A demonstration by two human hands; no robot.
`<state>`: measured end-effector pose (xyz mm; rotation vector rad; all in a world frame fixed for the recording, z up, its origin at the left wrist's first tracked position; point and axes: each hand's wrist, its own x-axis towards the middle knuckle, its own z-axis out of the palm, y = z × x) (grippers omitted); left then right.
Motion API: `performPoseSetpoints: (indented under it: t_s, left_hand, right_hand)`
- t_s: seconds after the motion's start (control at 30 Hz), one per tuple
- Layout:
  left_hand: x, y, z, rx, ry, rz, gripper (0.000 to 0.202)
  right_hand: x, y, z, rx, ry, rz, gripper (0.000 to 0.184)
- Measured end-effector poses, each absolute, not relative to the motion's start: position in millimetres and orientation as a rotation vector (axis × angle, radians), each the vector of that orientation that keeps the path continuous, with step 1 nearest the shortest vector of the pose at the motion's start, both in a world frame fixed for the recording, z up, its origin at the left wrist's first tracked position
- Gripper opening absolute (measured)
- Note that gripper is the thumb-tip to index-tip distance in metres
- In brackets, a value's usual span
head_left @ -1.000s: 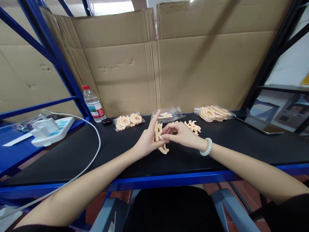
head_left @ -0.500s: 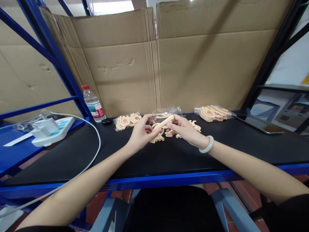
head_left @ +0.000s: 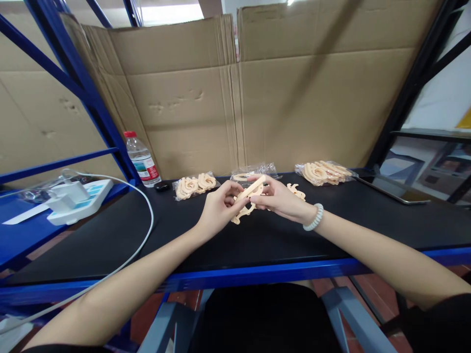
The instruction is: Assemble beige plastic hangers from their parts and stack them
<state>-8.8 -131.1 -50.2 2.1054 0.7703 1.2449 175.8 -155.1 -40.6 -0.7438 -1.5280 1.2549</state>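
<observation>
Near the frame's centre, 1 pale strip (head_left: 253, 187) is gripped by the left hand (head_left: 219, 202) and right hand (head_left: 282, 198); 1 bottle (head_left: 143, 162) is seen left of centre.

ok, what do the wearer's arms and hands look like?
Left hand and right hand: no gloves. A pale, ridged, coil-like bracelet circles the right wrist; none shows on the left. Forearms uncovered, with a black right sleeve and black left sleeve at the frame edges.
</observation>
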Motion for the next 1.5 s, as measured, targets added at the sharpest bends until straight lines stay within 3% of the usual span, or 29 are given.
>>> performPoseSetpoints:
  t_s: [0.13,0.3,0.43,0.8,0.97,1.27,1.5]
  left_hand:
    - [-10,-131,-51,2.128,0.832,1.219,0.023]
    - [-8,-133,-50,2.125,0.835,1.239,0.025]
    - [-8,-133,-50,2.162,0.831,1.236,0.024]
    - [-10,-129,-50,2.159,0.812,1.263,0.019]
    - [-12,-126,-52,2.552,0.976,1.261,0.026]
    - [-12,-131,-54,3.287,1.117,0.969,0.024]
    - [-10,-138,-48,3.599,0.857,0.369,0.019]
  right_hand:
    - [177,-154,-42,-0.774,-1.616,1.371,0.045]
    - [175,-154,-43,-0.758,-1.622,1.369,0.014]
    - [176,-150,-46,-0.863,-1.441,1.289,0.026]
    - [174,-152,-39,-0.871,-1.318,1.234,0.010]
    - [183,-152,-36,-0.951,-1.487,1.325,0.010]
    - [183,-160,-38,-1.018,-1.891,1.399,0.020]
    - [186,-157,-36,-1.209,-1.885,1.694,0.022]
